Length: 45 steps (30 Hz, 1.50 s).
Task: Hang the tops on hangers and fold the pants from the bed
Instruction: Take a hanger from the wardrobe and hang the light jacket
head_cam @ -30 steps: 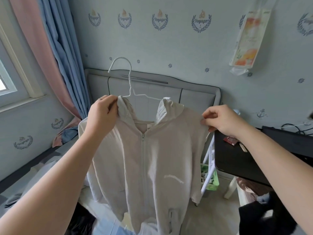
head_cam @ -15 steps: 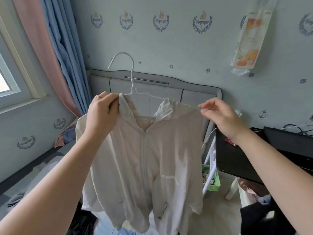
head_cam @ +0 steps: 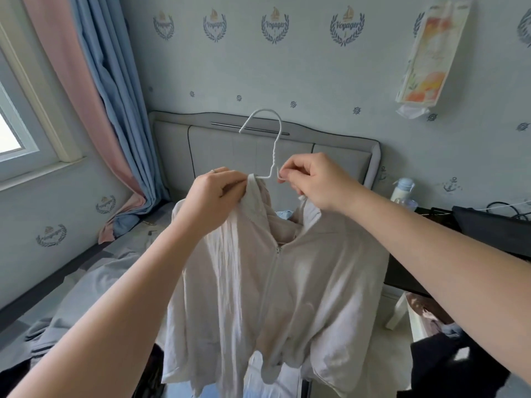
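Note:
A cream zip-up hooded top (head_cam: 273,288) hangs in front of me on a white wire hanger (head_cam: 274,139), whose hook stands upright above the collar. My left hand (head_cam: 214,196) grips the top's left collar edge together with the hanger's left shoulder. My right hand (head_cam: 313,182) pinches the hanger wire just right of its neck, with the top's right collar sagging below it. The zip is closed up to the chest. Grey and dark clothes (head_cam: 86,288) lie on the bed beneath.
A grey padded headboard (head_cam: 330,156) stands behind the top. Pink and blue curtains (head_cam: 115,110) hang at the left by a window. A black desk (head_cam: 459,242) with cables and a bottle (head_cam: 402,191) is at the right. Dark garments (head_cam: 448,366) lie at lower right.
My right hand has left the top's right shoulder and moved in to the hanger's neck. The right shoulder of the top has sagged, and the whole garment sits lower in view.

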Tool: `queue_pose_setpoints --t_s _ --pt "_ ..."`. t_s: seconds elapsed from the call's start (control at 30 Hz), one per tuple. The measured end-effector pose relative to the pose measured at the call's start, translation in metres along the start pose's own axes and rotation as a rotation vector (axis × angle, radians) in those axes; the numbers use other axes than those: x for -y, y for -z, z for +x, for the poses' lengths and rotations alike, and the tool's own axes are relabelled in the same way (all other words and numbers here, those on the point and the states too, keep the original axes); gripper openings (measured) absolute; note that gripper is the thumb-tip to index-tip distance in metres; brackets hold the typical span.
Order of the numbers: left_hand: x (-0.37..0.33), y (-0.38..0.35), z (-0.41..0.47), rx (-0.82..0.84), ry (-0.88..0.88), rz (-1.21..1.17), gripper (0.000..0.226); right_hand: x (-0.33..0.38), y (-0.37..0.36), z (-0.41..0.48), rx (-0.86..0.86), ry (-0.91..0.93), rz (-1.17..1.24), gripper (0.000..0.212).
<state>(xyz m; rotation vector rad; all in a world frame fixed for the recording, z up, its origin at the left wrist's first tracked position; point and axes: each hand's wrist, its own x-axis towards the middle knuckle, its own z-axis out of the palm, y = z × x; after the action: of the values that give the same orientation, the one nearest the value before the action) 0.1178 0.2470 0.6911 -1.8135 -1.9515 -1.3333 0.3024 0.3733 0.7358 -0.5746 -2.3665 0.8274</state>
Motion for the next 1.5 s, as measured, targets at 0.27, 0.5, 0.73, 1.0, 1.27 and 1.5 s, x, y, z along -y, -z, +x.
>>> queue_pose_setpoints --t_s 0.27,0.5,0.73,1.0,1.27,1.5 --pt "0.067 0.016 -0.028 0.443 0.533 -0.022 0.037 -0.025 0.027 -0.007 0.046 0.004 0.112 0.014" --pt "0.069 0.025 -0.031 0.301 0.431 -0.006 0.038 -0.04 0.045 -0.013 0.189 -0.091 0.235 0.017" --pt "0.069 0.045 -0.02 0.077 0.327 -0.18 0.018 -0.047 0.037 -0.014 0.228 -0.125 -0.164 0.017" --pt "0.086 0.039 -0.035 0.0 0.375 0.031 0.011 -0.026 0.027 -0.021 0.154 0.017 0.153 0.018" --pt "0.051 0.029 -0.037 0.114 0.314 -0.167 0.028 -0.008 0.013 -0.017 0.153 0.058 0.125 0.018" --pt "0.043 0.022 -0.042 -0.062 0.317 -0.355 0.025 -0.004 0.013 -0.019 0.167 0.01 0.047 0.019"
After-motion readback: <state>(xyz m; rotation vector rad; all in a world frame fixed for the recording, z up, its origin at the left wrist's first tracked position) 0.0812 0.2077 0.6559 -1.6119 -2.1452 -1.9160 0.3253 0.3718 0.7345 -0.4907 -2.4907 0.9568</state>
